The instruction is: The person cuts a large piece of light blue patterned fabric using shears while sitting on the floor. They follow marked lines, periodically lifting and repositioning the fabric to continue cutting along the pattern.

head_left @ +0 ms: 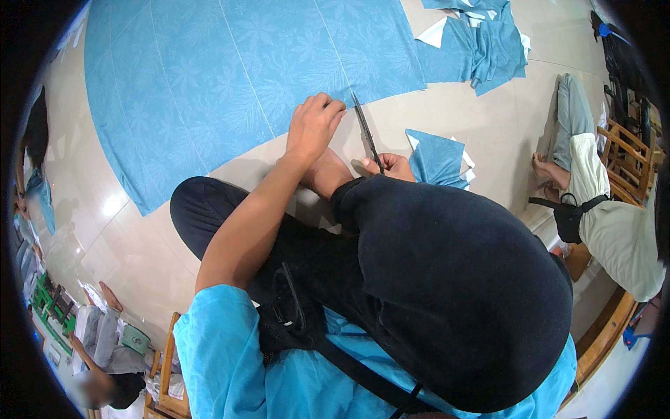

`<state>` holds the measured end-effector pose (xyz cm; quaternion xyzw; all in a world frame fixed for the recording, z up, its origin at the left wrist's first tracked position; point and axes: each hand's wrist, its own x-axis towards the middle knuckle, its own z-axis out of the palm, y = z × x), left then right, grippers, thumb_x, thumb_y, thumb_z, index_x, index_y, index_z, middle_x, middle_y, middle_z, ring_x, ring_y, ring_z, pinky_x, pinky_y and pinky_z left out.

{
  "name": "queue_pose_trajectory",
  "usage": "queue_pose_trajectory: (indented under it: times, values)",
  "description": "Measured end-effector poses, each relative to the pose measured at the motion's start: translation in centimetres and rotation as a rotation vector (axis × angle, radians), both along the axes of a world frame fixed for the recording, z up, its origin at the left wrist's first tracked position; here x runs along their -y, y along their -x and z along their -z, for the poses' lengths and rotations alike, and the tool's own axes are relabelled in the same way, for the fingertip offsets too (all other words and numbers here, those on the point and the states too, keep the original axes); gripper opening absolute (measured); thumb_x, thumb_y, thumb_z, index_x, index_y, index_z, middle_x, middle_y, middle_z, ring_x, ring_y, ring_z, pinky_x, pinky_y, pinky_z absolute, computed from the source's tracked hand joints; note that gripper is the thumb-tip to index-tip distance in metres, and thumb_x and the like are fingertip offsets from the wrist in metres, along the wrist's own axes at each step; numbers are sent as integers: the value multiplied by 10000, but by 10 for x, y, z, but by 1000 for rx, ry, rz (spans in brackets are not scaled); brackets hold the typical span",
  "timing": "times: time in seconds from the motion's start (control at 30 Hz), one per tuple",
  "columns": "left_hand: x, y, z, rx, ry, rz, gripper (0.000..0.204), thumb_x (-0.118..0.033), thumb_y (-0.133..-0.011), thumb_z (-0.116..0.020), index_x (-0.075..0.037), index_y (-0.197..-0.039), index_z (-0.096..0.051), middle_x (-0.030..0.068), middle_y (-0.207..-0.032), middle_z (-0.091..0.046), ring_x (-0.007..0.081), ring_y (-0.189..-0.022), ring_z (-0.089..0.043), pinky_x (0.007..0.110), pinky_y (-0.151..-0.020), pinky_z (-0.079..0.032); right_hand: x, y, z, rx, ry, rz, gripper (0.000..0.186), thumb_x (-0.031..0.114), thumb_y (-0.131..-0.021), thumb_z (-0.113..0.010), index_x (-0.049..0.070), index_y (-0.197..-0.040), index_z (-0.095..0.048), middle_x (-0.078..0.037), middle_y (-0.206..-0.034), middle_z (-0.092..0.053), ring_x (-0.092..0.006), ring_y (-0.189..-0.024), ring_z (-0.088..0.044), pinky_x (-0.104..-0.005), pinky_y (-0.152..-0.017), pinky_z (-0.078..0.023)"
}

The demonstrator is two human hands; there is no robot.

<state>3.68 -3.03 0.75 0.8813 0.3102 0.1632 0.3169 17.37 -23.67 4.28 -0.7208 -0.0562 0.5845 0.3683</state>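
Left hand (316,124) curls at cloth (216,77) edge; right hand (395,167) grips scissors (366,130).

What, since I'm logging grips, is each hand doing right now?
Left hand: closed, apparently pinching the edge of the blue fabric.
Right hand: closed, holding the dark scissors at the handle end.

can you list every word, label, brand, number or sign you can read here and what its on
None can be read.
Large blue cloth: leaf pattern and pale lines, no lettering visible.
Scissors: no readable mark.
Green item at lower left: a dark mark, too small and blurred to read.
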Motion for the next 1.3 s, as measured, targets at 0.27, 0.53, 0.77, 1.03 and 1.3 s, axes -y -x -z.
queue_pose_trajectory:
  times: [0.27,0.53,0.77,1.03,1.3]
  values:
    - [1,0,0,-27,6,-3,146,-146,-964,-789,-132,-1109,-779,66,-1044,-680,313,-1051,-680,468,-911,-537,1,0,4,41,37,-33,431,396,-974,-913,33,-837,-725,-1,-695,-680,-64,-607,-578,-281,-537,-417]
    - [0,-1,0,-59,12,1,154,-165,-976,-782,-136,-1127,-784,66,-1058,-691,310,-1064,-684,468,-921,-539,0,1,2,58,40,-49,413,364,-990,-901,19,-847,-725,-13,-695,-687,-74,-609,-595,-281,-538,-434]
    - [0,-1,1,-21,6,-17,162,-169,-983,-785,-130,-1140,-781,70,-1069,-699,316,-1075,-688,470,-922,-541,2,2,7,78,53,-58,394,347,-996,-898,9,-872,-736,-18,-702,-693,-71,-613,-596,-284,-538,-436]
    - [0,-3,5,-30,-11,-23,169,-163,-991,-779,-142,-1158,-770,66,-1062,-696,319,-1040,-699,476,-903,-539,-1,2,2,64,50,-29,382,340,-998,-890,24,-853,-732,-13,-690,-678,-73,-594,-574,-284,-533,-401]
    - [1,-3,7,-3,-44,-37,135,-169,-1000,-770,-157,-1135,-768,49,-1062,-695,293,-1044,-704,460,-858,-514,-13,-2,9,57,21,-52,430,384,-986,-900,26,-829,-720,-6,-682,-651,-75,-585,-560,-291,-529,-395]
